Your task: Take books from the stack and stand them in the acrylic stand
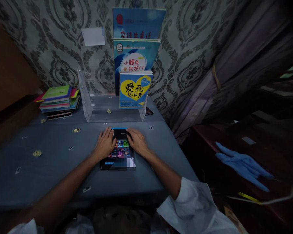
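A dark book (119, 152) with a blue strip along its top edge and small coloured pictures on its cover lies in front of me on the grey-blue tablecloth. My left hand (105, 143) grips its left side near the upper corner, thumb on the cover. On the opposite side, my right hand (137, 141) has hold of the right edge, thumb also over the cover. Part of the cover's lower end is pixelated. Just beyond stands a clear acrylic book rack (112, 115). At its right end, a blue book with a yellow heart (134, 89) stands upright before taller books.
A stack of thin books (60, 100) sits left of the rack. Behind the heart book rise a teal book (136, 53) and a blue book (139, 22). A blue glove (243, 164) lies on a dark red surface at right, beside a gathered curtain (202, 81).
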Demonstrator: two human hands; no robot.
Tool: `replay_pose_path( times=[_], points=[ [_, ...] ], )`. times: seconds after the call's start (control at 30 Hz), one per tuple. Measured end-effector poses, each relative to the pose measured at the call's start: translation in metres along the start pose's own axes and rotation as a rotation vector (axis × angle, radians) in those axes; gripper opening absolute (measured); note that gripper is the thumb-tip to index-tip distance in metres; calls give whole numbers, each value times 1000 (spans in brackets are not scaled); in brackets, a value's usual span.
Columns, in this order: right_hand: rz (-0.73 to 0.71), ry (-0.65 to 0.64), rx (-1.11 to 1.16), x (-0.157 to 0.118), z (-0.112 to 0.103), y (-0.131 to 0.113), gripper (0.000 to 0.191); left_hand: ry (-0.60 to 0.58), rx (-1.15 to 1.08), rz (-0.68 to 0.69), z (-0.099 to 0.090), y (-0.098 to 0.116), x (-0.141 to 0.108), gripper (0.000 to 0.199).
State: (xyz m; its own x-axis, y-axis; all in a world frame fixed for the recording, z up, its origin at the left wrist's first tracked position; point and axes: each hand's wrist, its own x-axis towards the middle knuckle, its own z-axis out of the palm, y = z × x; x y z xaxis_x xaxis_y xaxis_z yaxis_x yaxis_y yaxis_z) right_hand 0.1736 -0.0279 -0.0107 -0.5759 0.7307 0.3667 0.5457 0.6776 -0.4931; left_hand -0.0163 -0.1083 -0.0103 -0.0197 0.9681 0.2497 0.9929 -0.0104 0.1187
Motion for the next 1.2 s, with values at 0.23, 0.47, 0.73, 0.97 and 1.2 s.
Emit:
replay_pose_path(
  times=[0.23,0.47,0.73,0.97,1.2],
  points=[
    [-2,37,6,0,7,4,37,-66,45,72,-3,-6,4,52],
    [-17,14,12,2,7,5,37,-148,-30,237,-6,-25,14,59],
    [10,4,45,4,4,5,38,-279,-115,485,-7,-45,36,66],
    [35,46,167,8,1,11,43,-316,-182,604,-4,-51,52,66],
    [110,127,349,14,3,24,40,-369,-206,675,-3,-40,69,67]
  ],
)
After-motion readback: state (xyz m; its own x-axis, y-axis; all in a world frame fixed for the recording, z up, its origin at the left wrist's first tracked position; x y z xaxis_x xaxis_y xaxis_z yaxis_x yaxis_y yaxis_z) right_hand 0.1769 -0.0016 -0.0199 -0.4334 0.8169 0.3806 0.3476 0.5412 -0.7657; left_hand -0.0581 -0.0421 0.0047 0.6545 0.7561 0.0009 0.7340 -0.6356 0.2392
